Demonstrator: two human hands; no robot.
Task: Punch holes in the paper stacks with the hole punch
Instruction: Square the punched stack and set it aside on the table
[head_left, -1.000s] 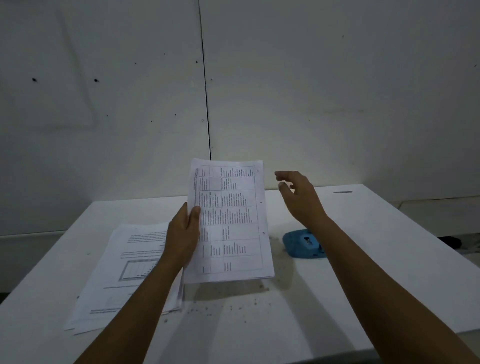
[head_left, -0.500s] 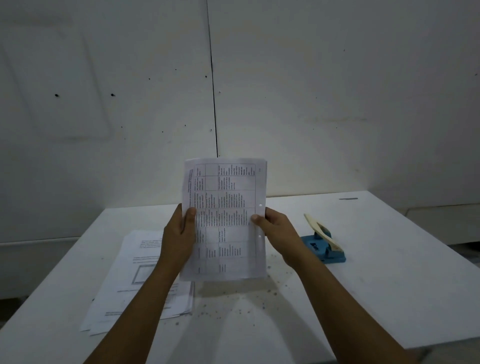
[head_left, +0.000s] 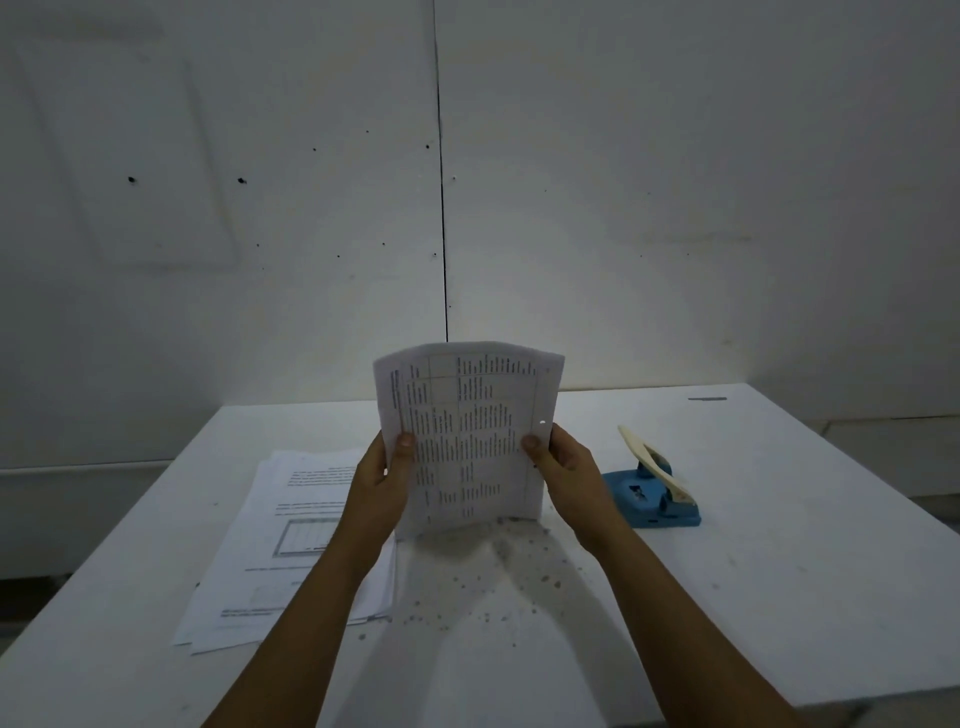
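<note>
A flat white table (head_left: 779, 597) is carrying loose printed paper sheets (head_left: 270, 561), a blue hole punch (head_left: 652, 499) and scattered paper dots (head_left: 498, 577).

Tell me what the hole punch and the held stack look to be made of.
Hole punch: the blue base looks like matte moulded plastic, though painted metal can't be excluded; the cream lever is smooth and dull, likely plastic too. Held stack: thin white printed paper, bowing between the left hand and right hand, with a punched hole near its right edge.
</note>
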